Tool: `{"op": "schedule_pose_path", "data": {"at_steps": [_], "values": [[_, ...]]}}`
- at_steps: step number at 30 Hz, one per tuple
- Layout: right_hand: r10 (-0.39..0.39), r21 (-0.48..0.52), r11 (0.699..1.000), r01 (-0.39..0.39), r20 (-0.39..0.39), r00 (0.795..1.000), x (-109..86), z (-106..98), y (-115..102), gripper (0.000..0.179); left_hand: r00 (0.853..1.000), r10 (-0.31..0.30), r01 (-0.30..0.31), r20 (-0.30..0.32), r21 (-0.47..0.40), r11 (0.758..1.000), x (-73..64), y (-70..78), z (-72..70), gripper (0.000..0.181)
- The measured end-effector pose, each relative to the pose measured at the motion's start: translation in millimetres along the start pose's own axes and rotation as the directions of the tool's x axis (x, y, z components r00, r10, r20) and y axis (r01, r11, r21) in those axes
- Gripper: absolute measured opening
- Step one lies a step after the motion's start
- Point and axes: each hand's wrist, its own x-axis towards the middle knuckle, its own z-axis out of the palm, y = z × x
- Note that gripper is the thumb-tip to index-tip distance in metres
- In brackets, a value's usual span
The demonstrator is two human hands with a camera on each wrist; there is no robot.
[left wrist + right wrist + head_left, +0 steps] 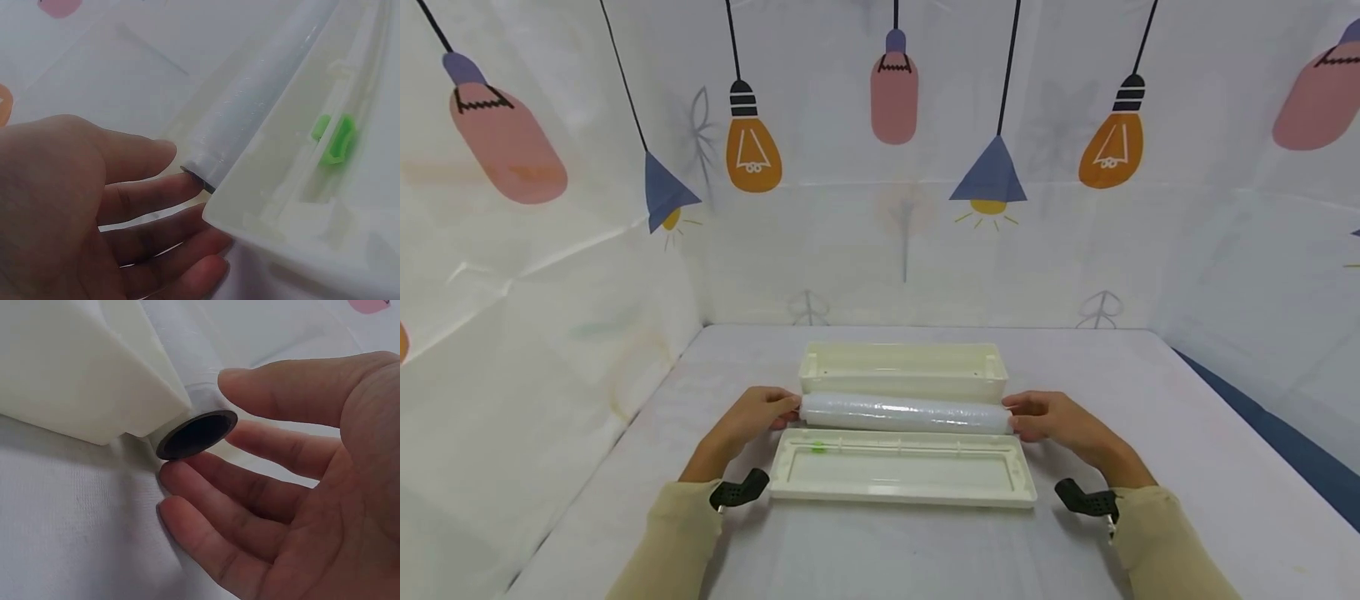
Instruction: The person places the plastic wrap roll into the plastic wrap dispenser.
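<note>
A roll of clear plastic wrap (pixel 906 414) lies crosswise between a cream box (pixel 902 385) behind it and its long cream lid (pixel 902 502) in front. My left hand (pixel 752 418) is at the roll's left end; in the left wrist view the index fingertip (pixel 192 182) touches the dark core edge, the thumb apart. At the right end, my right hand (pixel 1063 423) has its fingers loosely spread by the roll's hollow dark core (pixel 197 435). That thumb (pixel 240 381) is beside the film. A green slider (pixel 337 140) sits on the lid's rail.
A white cloth covers the table (pixel 895 550). White sheets printed with hanging lamps (pixel 988 171) stand behind and at both sides. A dark blue strip (pixel 1262 417) shows past the table's right edge. Black wrist mounts (pixel 741 490) sit at both cuffs.
</note>
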Motion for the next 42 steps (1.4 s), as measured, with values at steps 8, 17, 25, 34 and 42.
{"op": "schedule_pose_path", "data": {"at_steps": [8,17,25,34,42], "values": [[0.002,-0.02,1.0,-0.002,0.012,1.0,0.8,1.4,-4.1,0.056,1.0,-0.005,0.005,-0.016,0.026,1.0,1.3,-0.1,0.1,0.037],[0.025,-0.074,0.997,-0.024,0.006,1.0,1.0,2.1,-6.5,0.054,1.0,0.01,-0.008,-0.02,0.067,0.998,0.5,0.7,-0.6,0.028],[-0.005,-0.058,0.998,0.007,0.026,1.0,0.6,2.8,-5.3,0.053,1.0,0.027,-0.026,-0.013,0.063,0.998,0.7,-0.4,-1.4,0.023],[0.018,-0.081,0.996,-0.021,-0.037,0.999,1.4,5.5,-6.2,0.049,1.0,0.024,-0.023,-0.017,0.025,0.999,1.3,1.4,1.2,0.018],[-0.001,-0.035,0.999,0.0,-0.033,0.999,1.1,6.9,1.2,0.049,0.999,0.048,-0.048,-0.016,-0.026,0.999,1.1,2.3,0.5,0.018]]}}
